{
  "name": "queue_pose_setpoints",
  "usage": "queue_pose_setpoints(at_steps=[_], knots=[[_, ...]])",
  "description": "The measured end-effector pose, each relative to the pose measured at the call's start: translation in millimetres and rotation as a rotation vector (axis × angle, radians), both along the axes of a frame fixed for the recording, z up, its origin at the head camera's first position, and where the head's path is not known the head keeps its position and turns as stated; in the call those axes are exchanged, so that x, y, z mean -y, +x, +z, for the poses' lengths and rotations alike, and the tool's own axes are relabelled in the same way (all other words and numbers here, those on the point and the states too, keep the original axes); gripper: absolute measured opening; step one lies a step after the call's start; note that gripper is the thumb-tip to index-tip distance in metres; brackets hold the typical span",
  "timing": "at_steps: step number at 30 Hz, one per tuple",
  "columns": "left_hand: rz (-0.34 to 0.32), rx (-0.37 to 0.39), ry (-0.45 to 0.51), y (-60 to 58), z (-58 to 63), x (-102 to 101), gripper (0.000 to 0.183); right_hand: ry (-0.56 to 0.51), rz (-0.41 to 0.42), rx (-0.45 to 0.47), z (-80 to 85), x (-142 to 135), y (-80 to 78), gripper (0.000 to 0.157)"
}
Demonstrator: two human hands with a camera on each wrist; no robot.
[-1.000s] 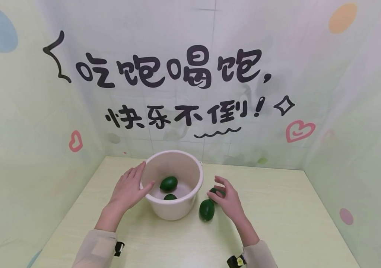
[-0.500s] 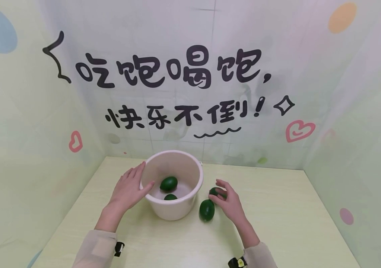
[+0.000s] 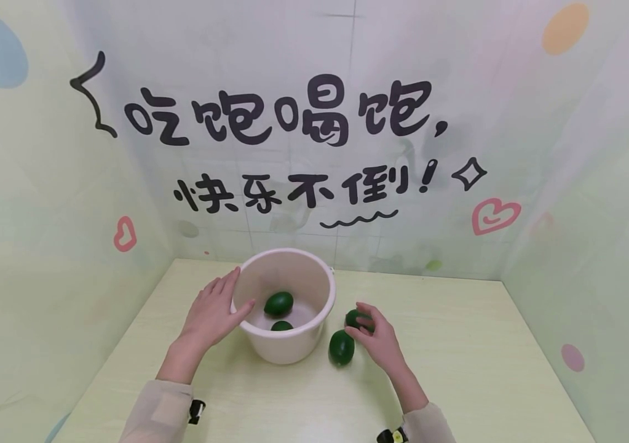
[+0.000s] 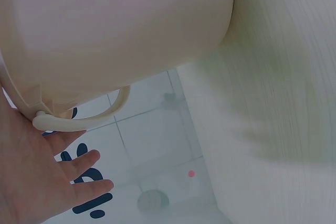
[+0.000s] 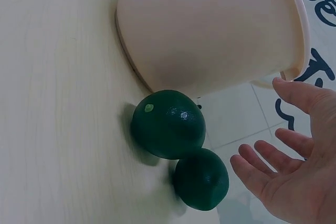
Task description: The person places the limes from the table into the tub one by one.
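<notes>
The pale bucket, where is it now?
In the head view, the pale bucket stands on the table, between the left hand and two green fruits at its right.

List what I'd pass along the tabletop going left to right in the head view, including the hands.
Left hand, pale bucket, the nearer green fruit outside it, right hand.

The left hand is spread wide, the right hand loosely curved.
</notes>
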State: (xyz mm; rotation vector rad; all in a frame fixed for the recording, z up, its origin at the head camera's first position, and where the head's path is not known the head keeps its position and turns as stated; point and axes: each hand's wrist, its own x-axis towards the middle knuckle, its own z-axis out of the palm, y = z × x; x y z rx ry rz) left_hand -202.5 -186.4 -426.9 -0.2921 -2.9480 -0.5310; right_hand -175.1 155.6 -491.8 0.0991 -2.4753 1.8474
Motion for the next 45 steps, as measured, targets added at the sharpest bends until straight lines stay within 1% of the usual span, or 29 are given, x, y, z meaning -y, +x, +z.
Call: queue_pose_setpoints(at_steps=[9, 26, 45], knots=[[0.001, -0.004, 0.001, 0.2, 0.6, 0.4, 0.082, 0.004, 0.011, 0.003, -3.7, 0.0, 3.7, 0.058], [-0.006, -0.012, -0.004, -2.1, -0.9, 0.4, 0.082, 0.039, 0.016, 0.036, -14.5, 0.2, 2.1, 0.057], [-0.003, -0.008, -0.003, -1.3, -0.1, 0.2, 0.082, 0.011, 0.047, 0.035, -28.1, 0.8, 6.5, 0.057]])
